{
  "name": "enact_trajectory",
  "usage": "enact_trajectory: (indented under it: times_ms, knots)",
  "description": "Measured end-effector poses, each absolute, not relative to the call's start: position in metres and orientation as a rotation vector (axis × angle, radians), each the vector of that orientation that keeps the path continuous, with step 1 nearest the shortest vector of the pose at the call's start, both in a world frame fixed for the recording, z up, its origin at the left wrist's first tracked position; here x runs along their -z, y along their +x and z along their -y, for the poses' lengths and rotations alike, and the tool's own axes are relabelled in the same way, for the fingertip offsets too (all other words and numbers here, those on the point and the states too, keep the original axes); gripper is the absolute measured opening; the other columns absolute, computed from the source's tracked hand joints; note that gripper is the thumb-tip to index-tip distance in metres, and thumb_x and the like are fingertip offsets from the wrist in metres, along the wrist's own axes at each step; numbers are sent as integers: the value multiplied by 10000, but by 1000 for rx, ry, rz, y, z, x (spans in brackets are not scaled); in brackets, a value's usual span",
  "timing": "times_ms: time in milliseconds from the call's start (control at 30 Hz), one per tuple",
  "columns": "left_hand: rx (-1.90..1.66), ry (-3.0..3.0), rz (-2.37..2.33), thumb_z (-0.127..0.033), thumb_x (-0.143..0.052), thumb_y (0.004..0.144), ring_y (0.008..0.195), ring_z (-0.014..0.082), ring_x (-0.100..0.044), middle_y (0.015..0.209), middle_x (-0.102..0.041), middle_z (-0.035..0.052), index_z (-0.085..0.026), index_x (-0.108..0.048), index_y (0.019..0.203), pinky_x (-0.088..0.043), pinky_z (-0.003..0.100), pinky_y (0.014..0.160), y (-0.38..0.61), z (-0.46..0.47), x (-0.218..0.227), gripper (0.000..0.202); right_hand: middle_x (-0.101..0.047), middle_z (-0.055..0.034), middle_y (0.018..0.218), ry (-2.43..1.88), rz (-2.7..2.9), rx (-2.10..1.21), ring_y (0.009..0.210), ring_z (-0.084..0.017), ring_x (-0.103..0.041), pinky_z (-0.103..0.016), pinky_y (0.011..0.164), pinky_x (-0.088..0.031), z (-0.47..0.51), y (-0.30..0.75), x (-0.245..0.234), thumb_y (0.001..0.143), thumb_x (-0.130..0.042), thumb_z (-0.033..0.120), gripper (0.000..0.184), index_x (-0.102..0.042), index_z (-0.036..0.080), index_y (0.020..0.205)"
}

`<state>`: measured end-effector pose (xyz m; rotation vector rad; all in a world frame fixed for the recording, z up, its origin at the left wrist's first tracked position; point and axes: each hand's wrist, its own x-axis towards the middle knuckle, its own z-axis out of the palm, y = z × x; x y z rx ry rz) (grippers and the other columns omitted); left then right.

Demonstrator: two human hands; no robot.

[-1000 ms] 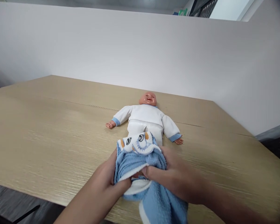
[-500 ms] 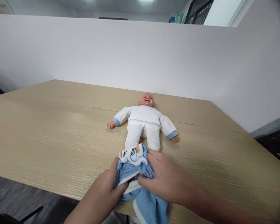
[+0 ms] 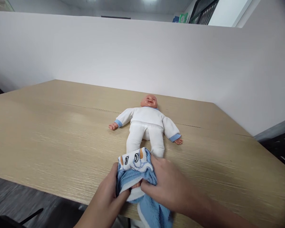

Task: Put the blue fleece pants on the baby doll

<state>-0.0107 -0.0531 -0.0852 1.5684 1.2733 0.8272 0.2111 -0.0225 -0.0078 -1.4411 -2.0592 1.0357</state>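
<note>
A baby doll (image 3: 146, 115) in a white top with blue cuffs lies on its back, head away from me, arms spread. Blue terry doll pants (image 3: 135, 177) with white trim and an embroidered animal face cover its lower legs. My left hand (image 3: 109, 193) pinches the left side of the pants, thumb at the white-edged opening. On the opposite side my right hand (image 3: 165, 185) grips the cloth, its thumb also at that opening. Between the thumbs shows a bit of the doll's foot (image 3: 136, 184). One blue pant leg hangs over the table's near edge.
The wooden table (image 3: 61, 136) has a seam across it and meets a white partition (image 3: 133, 53) at the back. Grey floor and a dark object (image 3: 9, 221) show at lower left. Dark equipment (image 3: 281, 144) stands beyond the right edge.
The pants have shifted slightly left and toward me in both hands, and the animal face is more spread out. A bit more of the doll's foot shows in the opening.
</note>
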Motion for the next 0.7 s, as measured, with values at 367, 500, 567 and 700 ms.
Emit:
enact_trajectory:
  times_ms: [367,500,567,700]
  knots:
    - [-1105,1463,-1213,-528,-568,1090,1283,285,-625,1368,-662,119,-220,-526,1380,-525,378,1089,-8,33,84,425,-815,-29,964,-1305,1950,-1023,877,-274,-749,-365,780,-556,3,215,18,799,-726,163,197,-700,236,980]
    - [-1119,1514,-1187,-514,-537,1106,1308,285,-622,1392,-662,116,-208,-526,1387,-498,395,1136,-15,12,86,415,-756,-16,850,-1291,2035,-886,785,-224,-691,-327,715,-511,-9,220,26,802,-745,228,86,-673,210,845]
    - [-1086,1533,-1175,-476,-527,1107,1294,285,-638,1382,-683,99,-223,-550,1367,-513,399,1135,-18,2,82,363,-736,-20,819,-1335,2041,-837,772,-220,-681,-321,700,-504,-17,224,31,785,-798,299,164,-669,201,810]
    - [-996,1581,-1130,-342,-568,1044,1256,289,-668,1343,-732,77,-227,-629,1291,-549,391,1100,-22,-15,66,279,-806,-59,1009,-1298,2010,-948,950,-264,-739,-354,845,-578,-30,235,33,843,-854,461,355,-756,183,1042]
